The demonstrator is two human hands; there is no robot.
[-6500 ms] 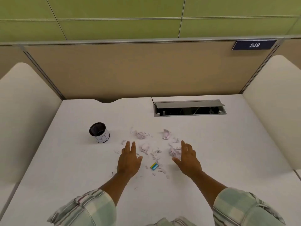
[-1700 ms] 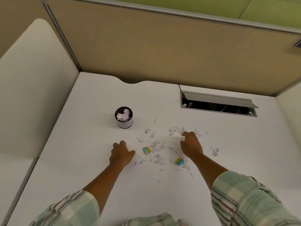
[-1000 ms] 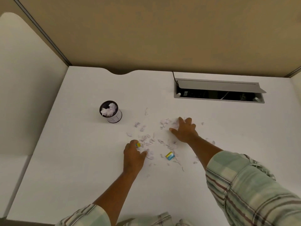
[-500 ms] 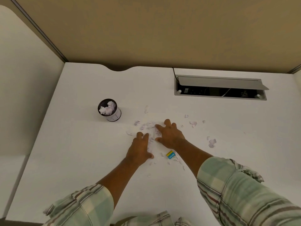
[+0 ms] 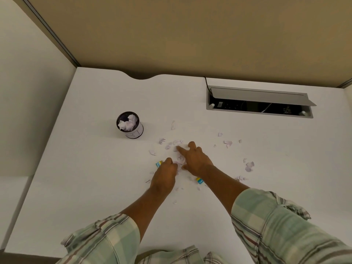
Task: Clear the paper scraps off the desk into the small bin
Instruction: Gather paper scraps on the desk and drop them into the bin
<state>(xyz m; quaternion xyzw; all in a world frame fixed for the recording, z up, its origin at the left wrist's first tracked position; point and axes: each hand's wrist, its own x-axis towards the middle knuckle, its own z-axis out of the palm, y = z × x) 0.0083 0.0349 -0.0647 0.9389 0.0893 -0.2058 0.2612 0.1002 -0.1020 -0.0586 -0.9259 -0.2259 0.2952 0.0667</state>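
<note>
Torn paper scraps point(image 5: 180, 161) lie heaped in the middle of the white desk point(image 5: 85, 168). My left hand point(image 5: 164, 174) sits at the heap's left edge, its fingers curled into the scraps and the fingertips hidden. My right hand point(image 5: 194, 159) lies over the heap from the right with its fingers spread and fairly straight. The small black bin point(image 5: 130, 125), with crumpled paper inside, stands to the upper left of both hands. Loose scraps point(image 5: 227, 143) lie further right, and more stray pieces point(image 5: 249, 166) lie beyond my right forearm.
Two small blue-and-yellow items lie among the scraps: one point(image 5: 159, 164) by my left knuckles, the other point(image 5: 199, 181) under my right wrist. An open cable hatch point(image 5: 259, 101) is set into the desk at the back right. Partition walls close the back and left.
My two hands have drawn closer and pushed the scraps into a tighter heap. My left fingers have gone from flat to curled. The bin has not moved.
</note>
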